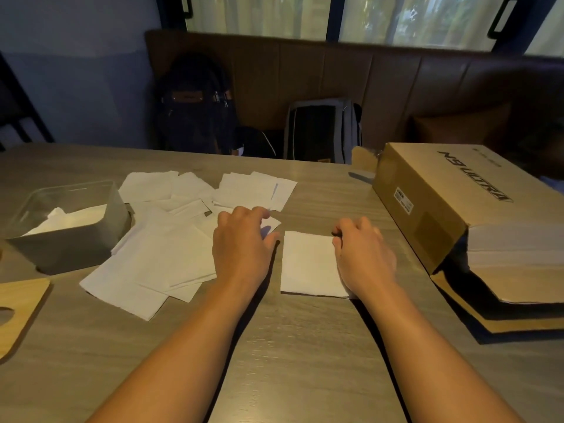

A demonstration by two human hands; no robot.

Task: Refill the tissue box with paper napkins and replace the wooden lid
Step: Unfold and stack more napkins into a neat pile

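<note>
A grey open-topped tissue box (pixel 76 242) stands at the left of the table with some white napkins (pixel 70 219) inside. Its wooden lid (pixel 21 303) lies flat at the left edge, in front of the box. Several loose white napkins (pixel 164 251) are scattered between the box and my hands. My left hand (pixel 241 239) rests on the right edge of this pile, its fingers curled round a napkin (pixel 270 225). A folded napkin (pixel 308 264) lies apart in the middle. My right hand (pixel 363 254) lies on that napkin's right edge, with the fingers bent at its far corner.
A long cardboard box (pixel 451 206) with an open end lies at the right of the table (pixel 290 361). Behind the table stands a brown bench with two backpacks (pixel 195 105) (pixel 320 129) on it.
</note>
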